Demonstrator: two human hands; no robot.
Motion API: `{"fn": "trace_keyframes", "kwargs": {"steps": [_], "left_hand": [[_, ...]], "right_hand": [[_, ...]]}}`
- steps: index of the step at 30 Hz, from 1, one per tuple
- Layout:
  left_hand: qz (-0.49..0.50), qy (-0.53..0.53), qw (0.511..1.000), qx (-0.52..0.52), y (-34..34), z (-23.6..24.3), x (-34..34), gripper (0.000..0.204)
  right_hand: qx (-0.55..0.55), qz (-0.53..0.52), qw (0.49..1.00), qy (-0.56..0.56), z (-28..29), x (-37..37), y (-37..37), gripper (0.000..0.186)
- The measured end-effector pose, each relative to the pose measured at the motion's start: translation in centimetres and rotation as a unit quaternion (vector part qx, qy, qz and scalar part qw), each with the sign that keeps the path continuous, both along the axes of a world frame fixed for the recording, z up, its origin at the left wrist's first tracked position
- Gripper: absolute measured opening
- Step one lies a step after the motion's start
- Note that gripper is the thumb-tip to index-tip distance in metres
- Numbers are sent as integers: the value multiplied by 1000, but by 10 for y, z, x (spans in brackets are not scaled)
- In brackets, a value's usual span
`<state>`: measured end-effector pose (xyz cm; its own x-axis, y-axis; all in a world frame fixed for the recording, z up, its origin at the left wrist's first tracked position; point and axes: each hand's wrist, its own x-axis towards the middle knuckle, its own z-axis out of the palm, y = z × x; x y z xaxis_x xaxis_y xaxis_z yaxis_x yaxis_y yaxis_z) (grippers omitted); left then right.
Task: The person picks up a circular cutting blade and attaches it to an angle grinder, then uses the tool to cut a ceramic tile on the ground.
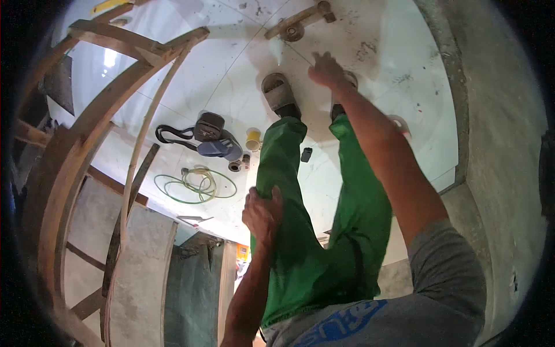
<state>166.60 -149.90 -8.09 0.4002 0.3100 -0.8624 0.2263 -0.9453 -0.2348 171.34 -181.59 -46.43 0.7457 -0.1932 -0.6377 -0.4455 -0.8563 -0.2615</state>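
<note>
My right hand reaches forward above the pale tiled floor, beside my right shoe. Its fingers are slightly bent and apart, and I see nothing in them. My left hand rests on the left leg of my green trousers, fingers draped over the cloth and thumb apart. Ahead of my feet lies a wooden bar with a round piece against it, the object nearest my right hand. My left shoe stands flat on the tiles, while the right one is partly hidden by my arm.
On the left floor lie a black pouch, a blue-grey cap, a yellow mug and a coiled green hose. A small black object sits between my legs. A wooden frame rises at left; a cement wall stands right.
</note>
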Motion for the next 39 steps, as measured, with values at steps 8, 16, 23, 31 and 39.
{"fn": "trace_keyframes", "kwargs": {"steps": [8,16,23,31,39], "left_hand": [[59,-37,997,32,17,-5,2,42],[95,-42,994,41,18,-4,13,45],[87,-56,994,29,17,-2,18,45],[75,-34,996,38,22,-4,26,46],[94,-25,995,19,31,-2,26,47]], "right_hand": [[-19,32,999,-18,-95,101,46,64],[-2,-86,990,-115,-76,128,96,87],[-70,-60,984,-153,-85,149,113,96],[-37,-3,970,-242,-89,193,159,70],[-18,42,984,-173,-96,145,169,54]]}}
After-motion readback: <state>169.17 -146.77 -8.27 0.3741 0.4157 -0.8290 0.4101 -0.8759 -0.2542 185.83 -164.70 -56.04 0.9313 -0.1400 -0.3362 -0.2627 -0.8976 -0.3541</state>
